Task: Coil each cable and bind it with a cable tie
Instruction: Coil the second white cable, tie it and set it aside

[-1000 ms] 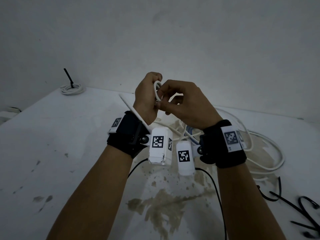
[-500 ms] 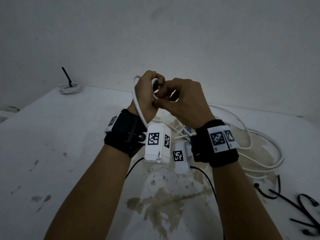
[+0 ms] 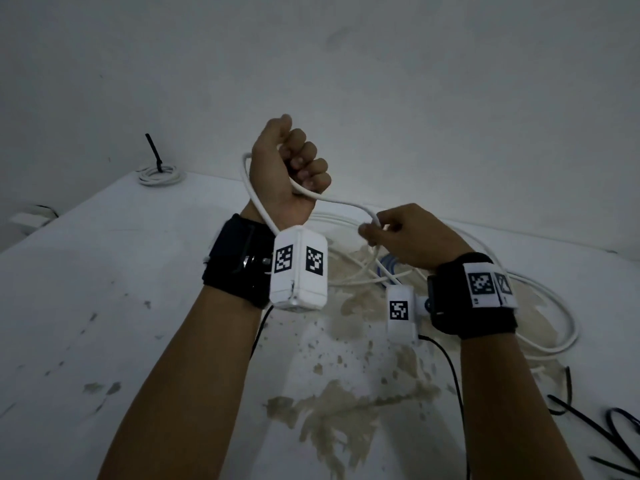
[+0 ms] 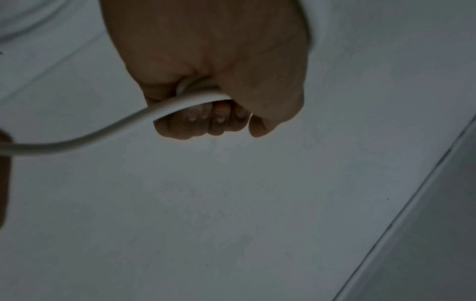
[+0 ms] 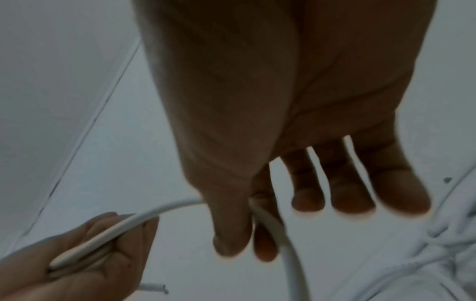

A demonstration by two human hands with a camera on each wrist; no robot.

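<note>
Left hand (image 3: 289, 171) raised, fist curled round white cable (image 3: 341, 201); a loop passes behind the wrist. Right hand (image 3: 408, 237), lower, pinches the same cable. Slack lies on stained white table (image 3: 104, 289). Bound coil (image 3: 157, 173) at far corner.

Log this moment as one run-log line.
left hand: grips thin white round cable | right hand: pinches cable | bound white coil: far corner

I note a white table (image 3: 104, 271), brown-stained toward its near middle, with a grey wall (image 3: 381, 81) rising behind the table.
</note>
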